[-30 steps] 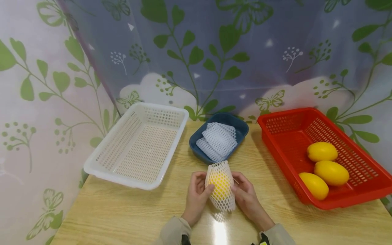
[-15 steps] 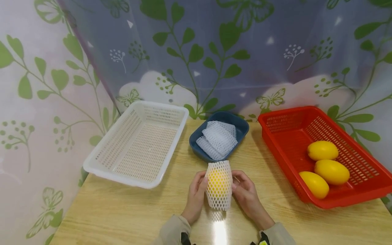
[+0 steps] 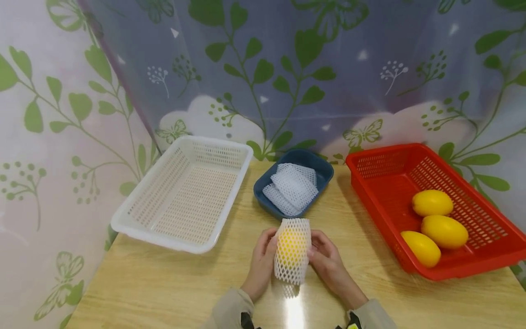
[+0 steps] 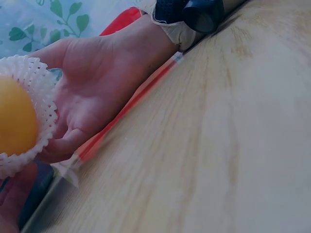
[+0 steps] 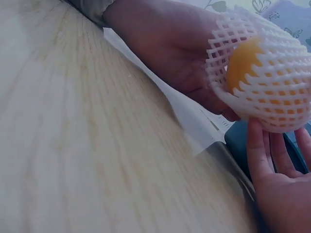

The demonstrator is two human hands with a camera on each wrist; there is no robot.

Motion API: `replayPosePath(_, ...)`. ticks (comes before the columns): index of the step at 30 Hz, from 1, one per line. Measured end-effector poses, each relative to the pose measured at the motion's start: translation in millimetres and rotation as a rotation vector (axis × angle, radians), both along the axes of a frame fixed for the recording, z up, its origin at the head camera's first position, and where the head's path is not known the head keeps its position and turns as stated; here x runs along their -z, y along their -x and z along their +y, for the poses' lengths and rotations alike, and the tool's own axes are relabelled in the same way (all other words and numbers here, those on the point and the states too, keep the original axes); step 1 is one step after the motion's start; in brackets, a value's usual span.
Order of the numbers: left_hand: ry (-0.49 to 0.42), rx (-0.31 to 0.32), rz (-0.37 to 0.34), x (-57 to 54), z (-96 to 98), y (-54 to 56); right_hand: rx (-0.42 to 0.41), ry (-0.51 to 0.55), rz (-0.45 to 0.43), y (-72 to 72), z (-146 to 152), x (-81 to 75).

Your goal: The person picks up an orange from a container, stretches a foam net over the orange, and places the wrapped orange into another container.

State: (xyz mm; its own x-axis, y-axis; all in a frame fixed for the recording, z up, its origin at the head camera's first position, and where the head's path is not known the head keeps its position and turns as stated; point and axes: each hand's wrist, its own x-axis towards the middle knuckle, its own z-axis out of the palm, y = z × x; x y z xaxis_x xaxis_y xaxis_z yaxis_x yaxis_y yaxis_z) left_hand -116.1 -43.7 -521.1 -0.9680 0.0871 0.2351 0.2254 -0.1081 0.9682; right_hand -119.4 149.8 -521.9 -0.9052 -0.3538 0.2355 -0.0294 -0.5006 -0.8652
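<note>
Between my two hands is a yellow oval fruit (image 3: 291,246) inside a white foam net sleeve (image 3: 292,275). My left hand (image 3: 261,265) holds its left side, with the thumb against the net. On the right side my right hand (image 3: 330,265) pinches the sleeve with thumb and fingers. The net reaches past the fruit at both ends. In the left wrist view, the bare end of the fruit (image 4: 15,116) shows through the sleeve's opening. The right wrist view has the net (image 5: 277,92) stretched round the fruit, fingers of my right hand (image 5: 286,194) beneath it.
Behind the hands, a dark blue tray (image 3: 267,208) holds several folded foam nets (image 3: 295,185). At the left stands a white slotted basket (image 3: 185,201). A red basket (image 3: 382,224) at the right holds three yellow fruits (image 3: 445,232). All stand on a wooden table (image 3: 164,288).
The wrapped fruit has turned from leaning one way to a slight lean the other way, its lower end shifting left. My left thumb has moved up along the net. Both hands keep their hold.
</note>
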Motion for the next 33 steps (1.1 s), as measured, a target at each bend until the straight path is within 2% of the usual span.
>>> replayPosePath(3,-0.035,0.011,-0.002,-0.1,-1.0,-1.0,0.033,-0.025,-0.029,-1.0,0,-1.4)
replayPosePath(7,0.02,0.018,0.016,-0.1,-1.7,1.3,0.079,-0.043,-0.054,-0.7,0,-2.6)
replayPosePath(9,0.025,0.052,0.018,1.0,-2.0,1.5,0.087,-0.033,-0.053,-0.4,0,-1.8)
replayPosePath(12,-0.016,0.135,0.017,3.9,-1.7,1.5,0.092,-0.017,-0.028,0.0,-1,0.6)
replayPosePath(15,-0.025,0.178,0.01,6.3,-1.1,0.5,0.084,-0.008,0.005,0.1,-2,3.4)
replayPosePath(22,0.072,0.138,-0.074,5.4,1.7,-2.8,0.053,-0.031,0.05,-0.4,-3,6.1)
replayPosePath(26,0.042,0.102,-0.101,1.9,2.3,-1.4,0.021,0.004,0.082,1.4,-3,5.9)
replayPosePath(29,-0.016,0.089,-0.12,-2.0,1.5,0.7,-0.003,0.041,0.107,2.5,-3,4.9)
replayPosePath(33,-0.034,0.085,-0.187,-17.4,-2.0,-1.6,-0.007,0.07,0.149,3.4,-4,0.0)
